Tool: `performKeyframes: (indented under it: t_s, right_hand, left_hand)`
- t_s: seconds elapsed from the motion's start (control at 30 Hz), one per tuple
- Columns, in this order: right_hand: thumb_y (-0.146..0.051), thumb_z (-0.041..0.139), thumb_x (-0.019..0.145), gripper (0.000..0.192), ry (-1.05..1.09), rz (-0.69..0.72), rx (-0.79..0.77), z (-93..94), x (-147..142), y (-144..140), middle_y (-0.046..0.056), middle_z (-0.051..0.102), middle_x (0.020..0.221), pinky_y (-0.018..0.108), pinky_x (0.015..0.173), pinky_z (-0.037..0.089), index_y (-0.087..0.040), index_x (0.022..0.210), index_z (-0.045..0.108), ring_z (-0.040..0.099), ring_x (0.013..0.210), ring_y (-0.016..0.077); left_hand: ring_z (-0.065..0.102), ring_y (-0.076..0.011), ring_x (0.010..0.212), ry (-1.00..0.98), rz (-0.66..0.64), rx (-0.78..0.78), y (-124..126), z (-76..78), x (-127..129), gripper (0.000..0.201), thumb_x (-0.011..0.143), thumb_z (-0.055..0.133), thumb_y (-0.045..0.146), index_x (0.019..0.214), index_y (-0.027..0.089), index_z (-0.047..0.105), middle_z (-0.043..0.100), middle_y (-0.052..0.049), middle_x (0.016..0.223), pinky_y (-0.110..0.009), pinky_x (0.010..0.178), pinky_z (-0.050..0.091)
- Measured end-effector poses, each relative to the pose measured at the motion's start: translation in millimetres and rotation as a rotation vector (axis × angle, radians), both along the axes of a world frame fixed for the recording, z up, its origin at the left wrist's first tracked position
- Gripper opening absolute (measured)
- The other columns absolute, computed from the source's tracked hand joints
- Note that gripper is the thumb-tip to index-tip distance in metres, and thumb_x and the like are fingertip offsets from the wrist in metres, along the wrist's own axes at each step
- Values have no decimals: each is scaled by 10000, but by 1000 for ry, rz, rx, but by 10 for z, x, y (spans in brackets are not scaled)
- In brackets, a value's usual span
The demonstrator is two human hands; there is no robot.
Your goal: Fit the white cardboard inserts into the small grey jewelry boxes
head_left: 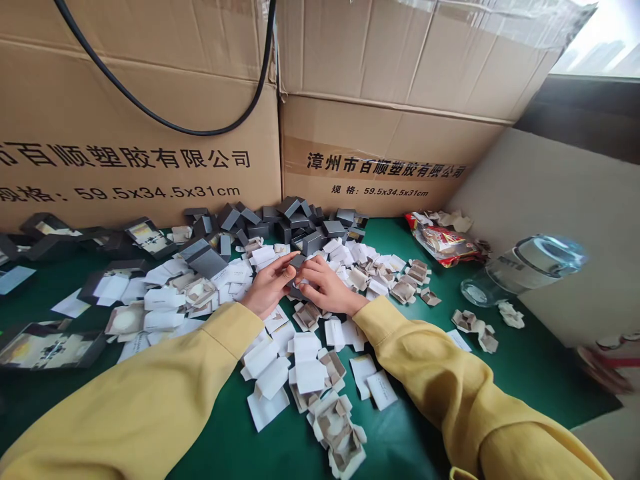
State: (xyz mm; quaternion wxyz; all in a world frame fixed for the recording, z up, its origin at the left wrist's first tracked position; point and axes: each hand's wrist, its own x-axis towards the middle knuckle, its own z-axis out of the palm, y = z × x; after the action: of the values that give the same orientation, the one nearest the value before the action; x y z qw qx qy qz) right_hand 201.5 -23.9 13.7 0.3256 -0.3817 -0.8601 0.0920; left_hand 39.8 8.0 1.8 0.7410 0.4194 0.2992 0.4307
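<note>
My left hand (270,285) and my right hand (327,287) meet at the middle of the green table (530,360), both in yellow sleeves. Together their fingertips pinch a small dark grey box (299,261). Behind them lies a heap of small grey boxes (295,223). White folded cards (305,363) and beige cardboard inserts (340,430) lie scattered around and below my hands.
Two big brown cartons (380,113) with printed text wall off the back, and a black cable (165,120) hangs across them. A clear glass jar (525,267) lies on its side at right, near a red snack packet (445,243). Flat dark box pieces (45,347) lie at left.
</note>
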Motion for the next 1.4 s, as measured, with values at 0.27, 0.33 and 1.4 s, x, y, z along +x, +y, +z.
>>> performKeyframes:
  t_s: [0.27, 0.33, 1.4]
  right_hand:
    - [-218, 410, 869, 109, 22, -4, -33, 6, -18, -1, 41, 533, 798, 337, 779, 396, -191, 787, 477, 419, 789, 181]
    - [-231, 401, 875, 135, 34, 7, -57, 23, -17, 4, 40, 536, 800, 338, 773, 392, -192, 768, 474, 424, 777, 179]
    - [-190, 529, 795, 52, 195, 16, -89, -109, 22, 3, 28, 560, 807, 289, 749, 404, -190, 816, 577, 463, 802, 171]
  left_hand:
    - [509, -128, 707, 14, -7, 9, -9, 18, 2, 512, 626, 768, 354, 1095, 187, 648, 594, -31, 797, -228, 570, 404]
    - [509, -129, 705, 19, -13, 12, -2, 8, 0, 518, 631, 765, 353, 1107, 190, 642, 594, -29, 782, -229, 572, 404]
    - [544, -144, 826, 19, 6, -23, 1, -21, 6, 550, 621, 773, 358, 1127, 188, 643, 633, -65, 1007, -231, 653, 442]
